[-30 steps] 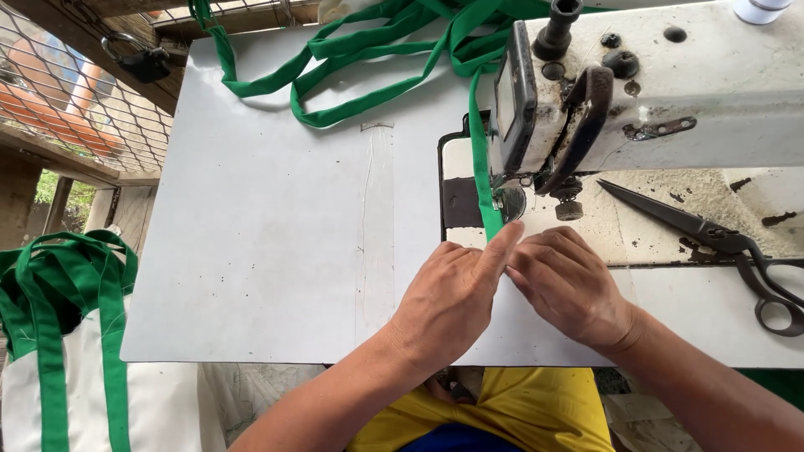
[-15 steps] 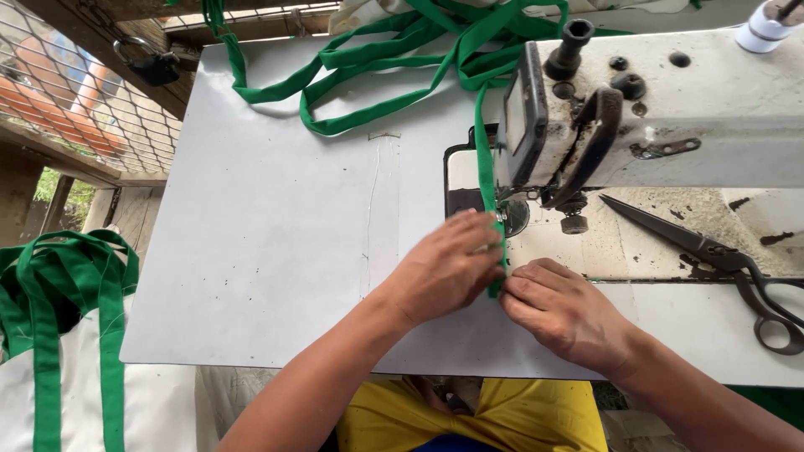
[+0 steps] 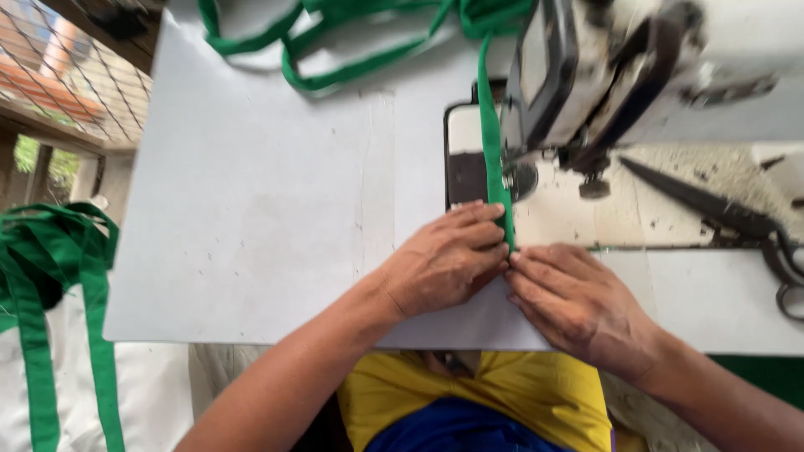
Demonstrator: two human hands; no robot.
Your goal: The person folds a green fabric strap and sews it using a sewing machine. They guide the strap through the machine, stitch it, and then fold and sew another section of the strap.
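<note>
A long green fabric strap [image 3: 490,142] runs from a loose heap at the table's far edge, past the sewing machine's presser foot [image 3: 526,177], down to my hands. My left hand [image 3: 448,259] lies flat on the white table, its fingertips pressing the strap's near end from the left. My right hand [image 3: 569,297] meets it from the right, fingertips pinching the same end of the strap. The sewing machine head [image 3: 620,67] stands just beyond my hands.
Dark scissors [image 3: 729,222] lie on the machine bed at the right. The white table [image 3: 251,209] stretches left. A white bag with green straps [image 3: 50,318] hangs at the lower left. A wire mesh fence [image 3: 75,75] is at the upper left.
Both hands have stayed on the strap's near end and drawn closer together. The view has shifted nearer to the machine.
</note>
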